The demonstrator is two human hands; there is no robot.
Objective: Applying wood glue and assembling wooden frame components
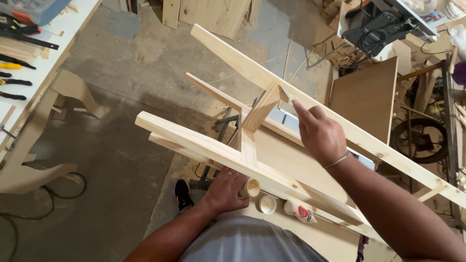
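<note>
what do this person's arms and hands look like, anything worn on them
Both forearms are bare, with no sleeves reaching them and no gloves. The right hand has a thin silver-coloured chain bracelet at the wrist. The left hand seems to carry a ring on one finger, though it is too small to be sure. A grey shirt covers the body below.

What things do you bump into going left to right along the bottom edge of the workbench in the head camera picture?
Black shoe on the floor → left hand gripping a small cylinder → round white cap → white glue bottle lying on its side → right forearm.
</note>
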